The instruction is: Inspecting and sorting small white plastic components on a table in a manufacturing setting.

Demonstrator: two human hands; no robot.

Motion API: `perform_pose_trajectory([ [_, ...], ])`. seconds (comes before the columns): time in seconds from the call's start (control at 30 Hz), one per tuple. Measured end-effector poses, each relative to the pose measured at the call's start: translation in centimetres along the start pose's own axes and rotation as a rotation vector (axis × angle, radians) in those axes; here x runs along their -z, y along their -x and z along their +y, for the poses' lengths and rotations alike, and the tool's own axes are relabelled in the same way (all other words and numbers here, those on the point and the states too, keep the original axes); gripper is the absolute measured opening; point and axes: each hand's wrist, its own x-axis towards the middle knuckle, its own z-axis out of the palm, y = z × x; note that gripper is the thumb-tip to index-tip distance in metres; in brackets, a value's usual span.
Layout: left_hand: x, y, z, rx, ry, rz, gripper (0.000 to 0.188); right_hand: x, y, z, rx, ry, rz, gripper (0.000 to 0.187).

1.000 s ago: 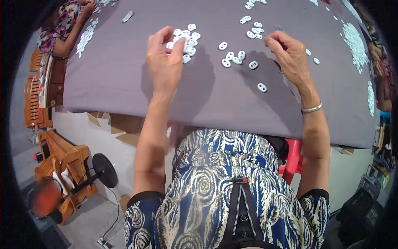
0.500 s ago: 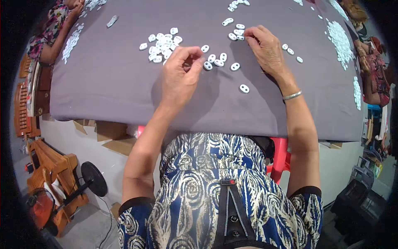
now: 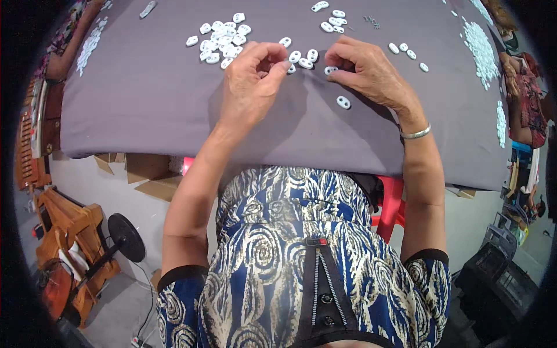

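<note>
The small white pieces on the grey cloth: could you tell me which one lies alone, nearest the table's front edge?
The white oval piece with two holes, just below the right hand; the others lie farther up the cloth.

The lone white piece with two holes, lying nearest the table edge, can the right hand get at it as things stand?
Probably yes. The lone white piece lies bare on the grey cloth, just under the right hand, with nothing over it or between them; the left hand is off to the side.
</note>
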Motion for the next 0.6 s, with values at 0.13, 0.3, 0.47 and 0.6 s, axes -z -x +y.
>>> perform_pose_trajectory([
  [0.13,-0.2,-0.2,0.1,-0.047,0.02,0.047,0.01,0.8,0.1,0.2,0.004,0.005,-0.017,0.02],
  [0.3,-0.1,-0.2,0.2,-0.028,0.04,0.045,0.009,2.9,0.5,1.6,-0.098,-0.005,0.051,0.015],
  [0.47,-0.1,-0.1,0.2,-0.037,-0.005,0.038,0.008,2.2,-1.0,3.7,-0.148,0.045,0.426,0.013],
  [0.6,-0.1,-0.2,0.1,-0.046,0.005,0.035,0.009,1.0,-2.0,4.5,-0.12,0.165,0.402,0.012],
])
